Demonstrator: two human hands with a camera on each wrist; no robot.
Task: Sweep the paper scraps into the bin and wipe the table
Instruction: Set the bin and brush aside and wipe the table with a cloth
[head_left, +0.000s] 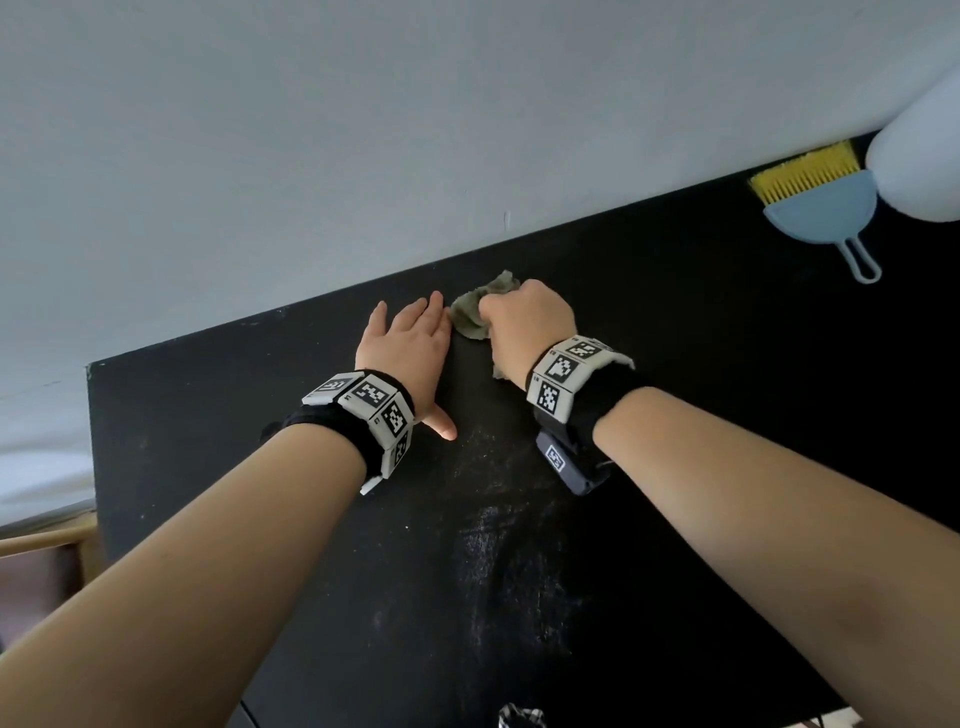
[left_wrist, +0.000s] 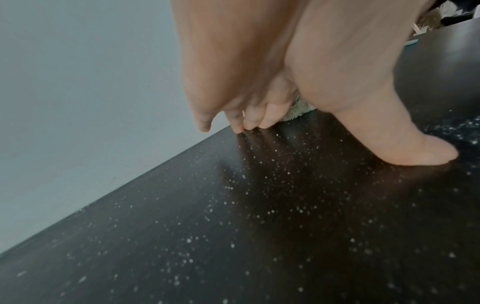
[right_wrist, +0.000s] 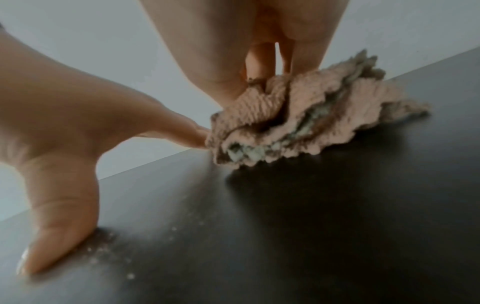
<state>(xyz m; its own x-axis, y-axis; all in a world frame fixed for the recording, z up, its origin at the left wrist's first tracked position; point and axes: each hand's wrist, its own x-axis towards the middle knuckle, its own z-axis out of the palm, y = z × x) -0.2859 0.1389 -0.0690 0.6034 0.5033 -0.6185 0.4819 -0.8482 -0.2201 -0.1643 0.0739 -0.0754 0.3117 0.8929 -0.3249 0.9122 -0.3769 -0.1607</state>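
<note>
A crumpled grey-green cloth (head_left: 470, 317) lies on the black table (head_left: 701, 364) close to its far edge by the wall. My right hand (head_left: 524, 322) grips the cloth from above, fingers curled into its folds (right_wrist: 298, 115), and holds it down on the tabletop. Just left of it my left hand (head_left: 410, 343) rests flat, fingers straight and thumb spread, with the fingertips (left_wrist: 241, 127) and thumb (left_wrist: 420, 152) touching the table. Fine white specks (left_wrist: 259, 195) dot the surface near both hands. I see no paper scraps and no bin.
A brush with yellow bristles (head_left: 810, 171) lies on a blue dustpan (head_left: 826, 213) at the table's far right. A rounded white object (head_left: 919, 156) stands beside them. The table's left edge (head_left: 93, 441) drops off to a wooden bar (head_left: 41, 540).
</note>
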